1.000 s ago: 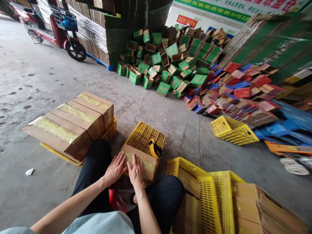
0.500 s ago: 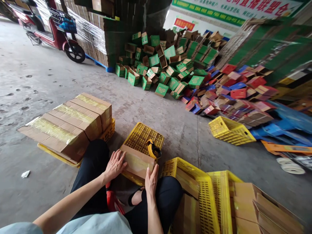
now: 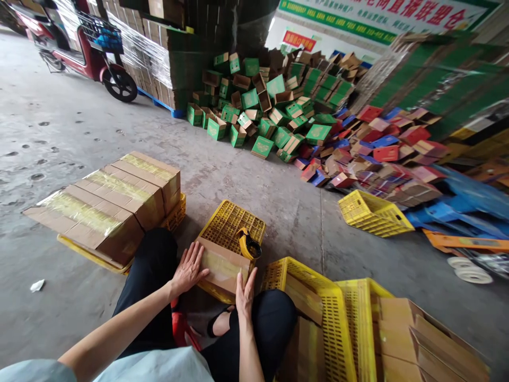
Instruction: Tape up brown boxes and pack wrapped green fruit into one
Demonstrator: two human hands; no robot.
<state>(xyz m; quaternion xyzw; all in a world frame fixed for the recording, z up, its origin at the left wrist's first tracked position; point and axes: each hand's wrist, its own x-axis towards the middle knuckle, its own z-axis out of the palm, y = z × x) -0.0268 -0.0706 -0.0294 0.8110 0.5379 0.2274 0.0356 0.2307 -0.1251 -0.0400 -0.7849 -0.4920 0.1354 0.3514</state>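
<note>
A closed cardboard box (image 3: 222,267) with yellowish tape along its top lies across the near part of an upturned yellow plastic crate (image 3: 228,220) in front of me. My left hand (image 3: 190,268) rests on the box's left end, open, its fingers stretched out and spread. At the right end is my right hand (image 3: 245,292), also open, thumb and straight fingers apart, touching the box's edge. A yellow and black tape dispenser (image 3: 249,245) sits on the crate just beyond the box, close to my right hand.
Taped cardboard boxes (image 3: 115,193) stand on a yellow base to my left. Right of my knee, yellow crates (image 3: 338,318) hold more boxes. Farther off are heaped green cartons (image 3: 260,127), red and blue cartons (image 3: 382,151), a yellow crate (image 3: 374,212) and a red scooter (image 3: 85,53).
My right hand's fingers have spread slightly at the box's end. The view has shifted a little; the box and tape dispenser stay in place on the crate.
</note>
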